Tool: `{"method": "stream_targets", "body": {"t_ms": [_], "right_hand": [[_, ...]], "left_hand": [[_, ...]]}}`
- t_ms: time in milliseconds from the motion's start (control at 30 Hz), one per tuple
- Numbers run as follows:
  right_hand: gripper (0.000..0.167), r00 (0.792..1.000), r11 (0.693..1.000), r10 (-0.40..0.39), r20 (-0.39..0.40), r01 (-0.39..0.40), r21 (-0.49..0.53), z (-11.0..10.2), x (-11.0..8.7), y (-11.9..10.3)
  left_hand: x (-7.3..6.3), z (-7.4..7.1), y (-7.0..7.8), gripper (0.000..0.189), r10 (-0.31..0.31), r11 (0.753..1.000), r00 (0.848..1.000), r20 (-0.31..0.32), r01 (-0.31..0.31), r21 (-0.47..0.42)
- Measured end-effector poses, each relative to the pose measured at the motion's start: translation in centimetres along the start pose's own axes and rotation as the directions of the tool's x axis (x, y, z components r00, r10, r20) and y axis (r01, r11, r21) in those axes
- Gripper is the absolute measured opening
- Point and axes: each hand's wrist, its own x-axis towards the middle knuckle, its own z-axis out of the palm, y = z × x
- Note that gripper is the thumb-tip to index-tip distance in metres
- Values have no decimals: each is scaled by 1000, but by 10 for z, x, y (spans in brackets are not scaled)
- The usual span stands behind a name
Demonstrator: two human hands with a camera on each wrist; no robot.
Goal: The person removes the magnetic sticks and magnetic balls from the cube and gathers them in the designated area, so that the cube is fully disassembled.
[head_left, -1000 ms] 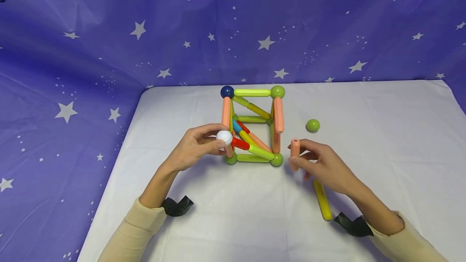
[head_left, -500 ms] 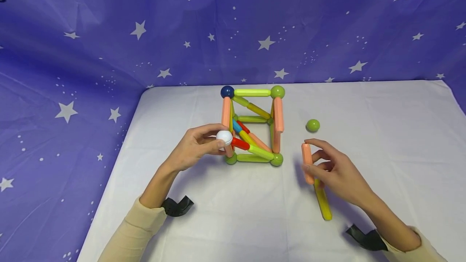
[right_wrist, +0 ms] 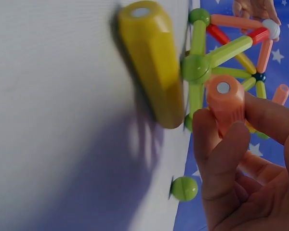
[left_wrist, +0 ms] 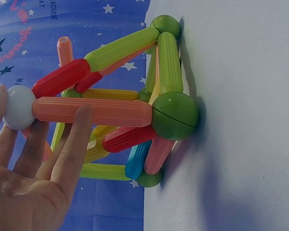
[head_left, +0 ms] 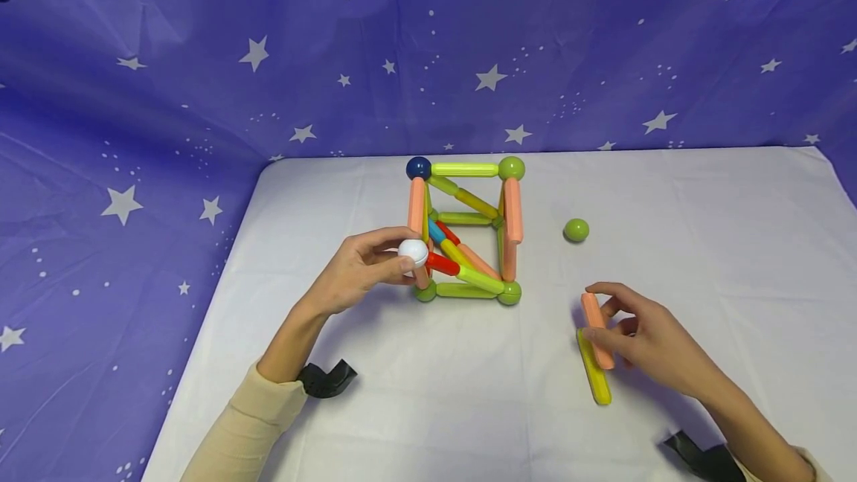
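My left hand (head_left: 364, 265) pinches a white ball (head_left: 413, 252) at the near left top corner of a frame built from magnetic rods and balls. In the left wrist view, one fingertip touches the upright orange rod (left_wrist: 115, 111) under the white ball (left_wrist: 19, 108). A red and lime diagonal (head_left: 462, 274) slopes from that ball to a green ball (head_left: 509, 293) at the near right bottom corner. My right hand (head_left: 646, 333) holds a loose orange magnetic rod (head_left: 598, 331) between thumb and fingers. It hangs over a yellow rod (head_left: 596, 378) lying on the table.
A loose green ball (head_left: 576, 230) lies on the white tablecloth (head_left: 703, 244), right of the frame. A dark blue ball (head_left: 419, 168) and a green ball (head_left: 512, 168) top the frame's far corners. A purple star-patterned cloth (head_left: 428, 50) hangs behind the table.
My right hand has moved right and nearer with the orange rod, away from the frame to above the yellow rod. My left hand stays on the white ball.
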Motion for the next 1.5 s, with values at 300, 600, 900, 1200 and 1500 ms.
{"method": "stream_targets", "body": {"t_ms": [300, 600, 900, 1200, 1500], "right_hand": [[45, 997, 998, 62, 47, -60, -29, -1, -11, 17], [41, 994, 998, 69, 89, -70, 5, 2, -18, 30], [33, 987, 997, 62, 145, -66, 27, 2, -18, 29], [36, 993, 1000, 28, 118, -29, 7, 2, -17, 32], [32, 997, 1000, 28, 78, -28, -7, 2, -17, 28]], "left_hand": [[0, 0, 0, 45, -5, 1000, 1000, -10, 5, 1], [0, 0, 1, 44, -11, 1000, 1000, -14, 11, 6], [-1, 0, 1, 43, -19, 1000, 1000, -20, 19, 9], [0, 0, 0, 43, -16, 1000, 1000, -15, 16, -3], [0, 1, 1, 44, -32, 999, 999, -23, 32, -6]]}}
